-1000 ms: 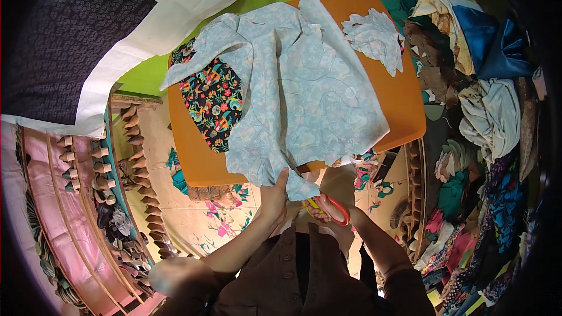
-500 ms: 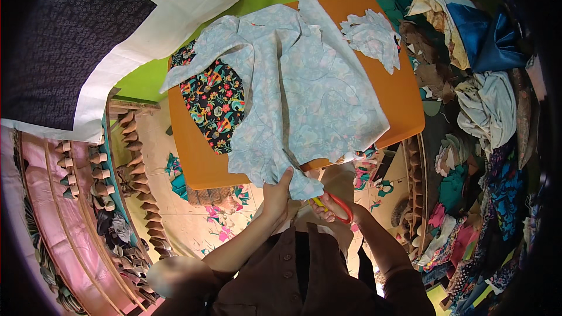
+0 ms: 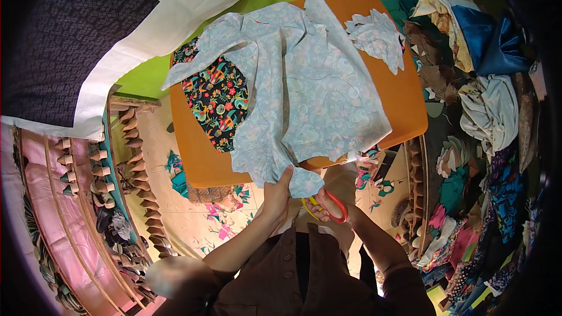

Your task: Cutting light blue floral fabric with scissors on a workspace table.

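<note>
A large piece of printed fabric point(image 3: 328, 93) lies pale underside up over the orange table, its near end hanging past the front edge. My left hand point(image 3: 276, 196) is closed on that hanging end, thumb on top. Scissors with red and yellow handles point(image 3: 336, 206) are in my right hand point(image 3: 324, 210), just right of the held end; their blades are hidden by the cloth. At the left, the fabric's dark face with bright flowers point(image 3: 216, 102) shows. A cut piece with jagged edges point(image 3: 377, 41) rests at the far right of the table.
The orange table point(image 3: 404, 114) has rounded corners. Heaps of cloth point(image 3: 489, 111) crowd the right side. Wooden racks of small pointed pieces point(image 3: 136, 169) stand at the left, beside pink cloth point(image 3: 52, 199). Colourful scraps point(image 3: 222, 222) litter the tiled floor.
The scissors have turned and dropped slightly, with more of the yellow handle showing. The fabric's held end has folded a little more; my left hand keeps its grip.
</note>
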A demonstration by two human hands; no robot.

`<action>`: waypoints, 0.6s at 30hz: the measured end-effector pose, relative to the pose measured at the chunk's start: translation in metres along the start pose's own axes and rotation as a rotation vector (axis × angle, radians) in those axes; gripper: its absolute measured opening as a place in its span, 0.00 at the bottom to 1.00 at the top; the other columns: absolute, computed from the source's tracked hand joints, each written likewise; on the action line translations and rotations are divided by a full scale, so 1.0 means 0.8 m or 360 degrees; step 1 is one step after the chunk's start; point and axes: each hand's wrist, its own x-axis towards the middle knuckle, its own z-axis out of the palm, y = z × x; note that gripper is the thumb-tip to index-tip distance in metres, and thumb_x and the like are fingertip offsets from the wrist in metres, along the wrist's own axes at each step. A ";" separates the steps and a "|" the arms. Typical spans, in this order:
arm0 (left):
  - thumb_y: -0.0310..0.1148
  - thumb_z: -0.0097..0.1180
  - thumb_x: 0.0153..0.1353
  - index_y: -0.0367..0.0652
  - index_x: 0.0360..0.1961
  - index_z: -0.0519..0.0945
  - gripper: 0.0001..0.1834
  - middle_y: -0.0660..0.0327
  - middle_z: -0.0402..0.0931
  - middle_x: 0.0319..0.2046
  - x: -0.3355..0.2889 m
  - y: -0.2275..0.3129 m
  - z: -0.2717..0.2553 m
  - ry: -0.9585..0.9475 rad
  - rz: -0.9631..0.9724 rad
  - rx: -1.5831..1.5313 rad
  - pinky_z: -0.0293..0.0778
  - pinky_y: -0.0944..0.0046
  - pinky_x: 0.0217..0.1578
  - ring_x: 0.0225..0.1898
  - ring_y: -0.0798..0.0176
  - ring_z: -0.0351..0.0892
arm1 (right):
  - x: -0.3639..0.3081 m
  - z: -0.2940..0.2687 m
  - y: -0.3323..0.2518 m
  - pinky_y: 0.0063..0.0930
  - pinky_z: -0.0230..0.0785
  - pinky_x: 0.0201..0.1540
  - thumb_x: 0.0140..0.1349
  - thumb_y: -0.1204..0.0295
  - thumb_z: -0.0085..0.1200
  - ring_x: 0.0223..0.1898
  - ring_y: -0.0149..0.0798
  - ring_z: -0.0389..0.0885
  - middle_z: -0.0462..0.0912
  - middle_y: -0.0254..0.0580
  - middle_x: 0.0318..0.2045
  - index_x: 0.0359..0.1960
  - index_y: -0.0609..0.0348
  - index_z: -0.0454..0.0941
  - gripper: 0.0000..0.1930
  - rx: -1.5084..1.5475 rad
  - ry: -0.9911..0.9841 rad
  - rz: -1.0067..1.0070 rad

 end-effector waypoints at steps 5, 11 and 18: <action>0.29 0.50 0.56 0.40 0.52 0.59 0.23 0.59 0.66 0.44 0.001 0.002 -0.007 0.0033 -0.0025 -0.0004 0.67 0.61 0.44 0.45 0.62 0.68 | -0.005 0.009 -0.008 0.09 0.48 0.13 0.46 0.35 0.41 0.13 0.16 0.55 0.60 0.21 0.16 0.34 0.53 0.63 0.32 -0.0139 -0.0058 -0.0080; 0.28 0.50 0.55 0.41 0.52 0.59 0.24 0.59 0.66 0.45 -0.001 0.007 -0.010 0.0047 -0.0054 -0.0073 0.67 0.62 0.45 0.44 0.62 0.69 | 0.003 0.013 -0.003 0.10 0.47 0.13 0.48 0.34 0.33 0.12 0.17 0.54 0.57 0.23 0.15 0.31 0.53 0.62 0.32 -0.0346 0.0022 -0.0236; 0.27 0.51 0.55 0.41 0.54 0.58 0.25 0.59 0.65 0.46 -0.007 0.012 -0.011 -0.0010 -0.0015 -0.0058 0.66 0.62 0.46 0.45 0.62 0.68 | 0.022 0.023 -0.006 0.12 0.46 0.16 0.45 0.29 0.23 0.14 0.19 0.50 0.53 0.25 0.17 0.28 0.54 0.59 0.36 -0.0324 -0.0064 -0.0308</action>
